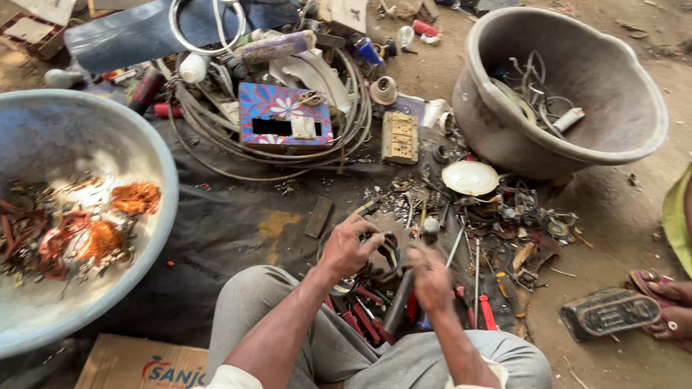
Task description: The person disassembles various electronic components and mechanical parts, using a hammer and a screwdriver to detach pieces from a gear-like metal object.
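My left hand (349, 246) grips a dark round metal part (388, 253) with a ring-shaped opening, held low in front of my knees. My right hand (430, 277) is closed around the handle of a hammer (404, 288), whose head (430, 229) points up beside the round part. Several red-handled tools (364, 320) lie on the ground between my legs, partly hidden by my arms.
A large blue-grey basin (155, 155) with copper wire and scrap is at the left. A grey tub (504, 137) with metal bits stands at the upper right. Cable coils (216, 137), a patterned box (285, 108), a switch plate (400, 137), a white disc (470, 177) and another person's sandalled foot (667, 313) surround me.
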